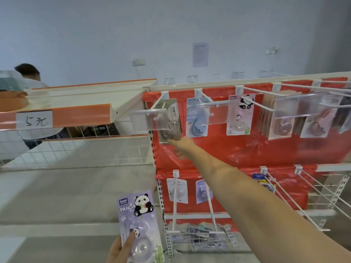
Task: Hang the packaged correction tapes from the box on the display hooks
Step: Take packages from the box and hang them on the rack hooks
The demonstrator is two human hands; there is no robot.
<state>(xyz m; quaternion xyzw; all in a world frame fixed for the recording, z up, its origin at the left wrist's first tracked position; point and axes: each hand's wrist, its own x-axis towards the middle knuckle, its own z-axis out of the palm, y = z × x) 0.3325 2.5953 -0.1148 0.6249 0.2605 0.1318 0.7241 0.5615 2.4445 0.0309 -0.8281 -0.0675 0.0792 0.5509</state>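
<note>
My right hand (179,147) reaches up to the leftmost top hook (158,105) of the red display rack and pinches the bottom edge of a grey packaged correction tape (171,120) hanging there, behind a clear price-tag holder (141,121). Low at the frame's bottom, my left hand (118,248) holds a purple panda-printed correction tape pack (139,223) upright, thumb pressed on its front. On the neighbouring hooks hang a blue pack (196,118), a panda pack (240,114) and several brownish packs (279,120).
Long white hooks (313,188) jut out from the lower row, where two packs (177,190) hang. A wire basket (205,238) with several packs sits at the rack's foot. Left is an orange-edged shelf (76,114) with a handwritten price label. A person (28,74) stands behind it.
</note>
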